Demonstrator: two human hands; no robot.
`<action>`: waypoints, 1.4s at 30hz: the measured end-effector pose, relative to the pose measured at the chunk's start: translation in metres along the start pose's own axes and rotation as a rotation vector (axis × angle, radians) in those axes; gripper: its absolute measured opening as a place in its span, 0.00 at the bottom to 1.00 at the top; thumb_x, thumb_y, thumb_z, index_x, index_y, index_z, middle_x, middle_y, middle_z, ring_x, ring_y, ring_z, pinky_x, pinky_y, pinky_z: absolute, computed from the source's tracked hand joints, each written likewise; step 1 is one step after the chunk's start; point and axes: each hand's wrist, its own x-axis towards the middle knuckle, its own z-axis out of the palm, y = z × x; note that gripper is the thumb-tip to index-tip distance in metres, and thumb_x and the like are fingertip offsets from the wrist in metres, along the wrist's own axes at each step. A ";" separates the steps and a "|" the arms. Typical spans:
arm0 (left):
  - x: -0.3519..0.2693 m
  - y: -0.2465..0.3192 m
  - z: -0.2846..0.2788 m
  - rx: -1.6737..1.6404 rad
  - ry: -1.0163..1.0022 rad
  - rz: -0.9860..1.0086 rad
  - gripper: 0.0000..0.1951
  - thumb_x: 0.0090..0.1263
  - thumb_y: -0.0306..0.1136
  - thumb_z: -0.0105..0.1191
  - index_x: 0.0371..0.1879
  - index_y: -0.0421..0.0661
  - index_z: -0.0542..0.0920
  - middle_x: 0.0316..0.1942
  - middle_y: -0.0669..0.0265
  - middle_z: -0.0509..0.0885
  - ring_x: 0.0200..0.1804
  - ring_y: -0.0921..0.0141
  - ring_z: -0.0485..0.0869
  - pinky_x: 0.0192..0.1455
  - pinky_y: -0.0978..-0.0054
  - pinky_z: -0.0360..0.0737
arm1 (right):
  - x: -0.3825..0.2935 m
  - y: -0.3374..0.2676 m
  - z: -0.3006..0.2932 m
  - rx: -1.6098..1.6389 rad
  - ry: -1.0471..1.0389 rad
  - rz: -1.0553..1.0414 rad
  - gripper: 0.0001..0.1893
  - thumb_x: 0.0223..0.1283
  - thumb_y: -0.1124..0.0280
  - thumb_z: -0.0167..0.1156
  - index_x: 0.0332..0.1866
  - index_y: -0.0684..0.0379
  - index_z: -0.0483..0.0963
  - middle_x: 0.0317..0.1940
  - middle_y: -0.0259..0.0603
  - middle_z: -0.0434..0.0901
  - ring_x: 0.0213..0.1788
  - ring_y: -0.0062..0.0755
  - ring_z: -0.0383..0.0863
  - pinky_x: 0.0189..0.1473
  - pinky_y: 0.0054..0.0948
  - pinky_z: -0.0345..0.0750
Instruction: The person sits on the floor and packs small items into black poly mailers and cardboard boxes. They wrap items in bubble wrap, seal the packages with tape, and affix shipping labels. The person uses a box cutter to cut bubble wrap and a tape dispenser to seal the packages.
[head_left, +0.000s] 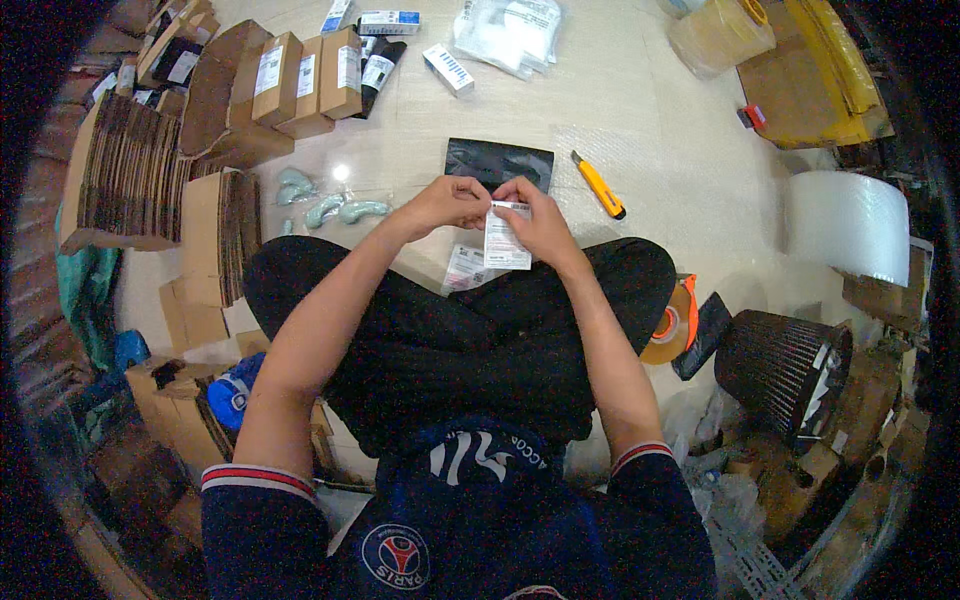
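Note:
Between my two hands is a white printed label (508, 244), held at its top edge. My right hand (534, 221) pinches it with thumb and fingers. My left hand (457, 202) has its fingertips at the label's upper left corner. Just beyond my hands a black plastic mailer (499, 161) lies on the floor. Another printed label (465, 268) lies by my crossed legs, partly behind the held one. A yellow utility knife (598, 185) rests to the right on bubble wrap (645, 165).
Labelled cardboard boxes (306, 86) and stacks of flat cardboard (124, 172) stand left. Pale green wrapped pieces (364, 211) lie near my left knee. At right are a bubble wrap roll (847, 225), a tape dispenser (671, 322) and a dark slatted basket (780, 367).

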 end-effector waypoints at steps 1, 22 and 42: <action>-0.002 0.002 0.000 -0.070 -0.041 0.003 0.11 0.80 0.41 0.65 0.49 0.47 0.85 0.39 0.71 0.89 0.40 0.77 0.88 0.46 0.76 0.87 | 0.000 -0.004 -0.004 0.073 0.005 -0.027 0.09 0.69 0.72 0.68 0.49 0.62 0.80 0.41 0.39 0.86 0.48 0.30 0.86 0.53 0.32 0.81; -0.007 -0.002 0.000 -0.589 -0.416 -0.069 0.12 0.80 0.41 0.65 0.51 0.46 0.86 0.41 0.72 0.88 0.41 0.76 0.84 0.48 0.74 0.82 | -0.006 -0.039 -0.019 0.085 -0.049 -0.007 0.12 0.65 0.68 0.73 0.50 0.58 0.83 0.48 0.43 0.90 0.53 0.40 0.89 0.58 0.38 0.82; 0.024 -0.029 0.051 -0.005 0.235 0.122 0.20 0.82 0.42 0.62 0.63 0.40 0.83 0.56 0.61 0.89 0.57 0.68 0.89 0.60 0.66 0.88 | 0.052 0.025 -0.040 -0.033 -0.215 0.144 0.15 0.64 0.78 0.62 0.55 0.59 0.78 0.44 0.40 0.83 0.51 0.31 0.83 0.58 0.33 0.79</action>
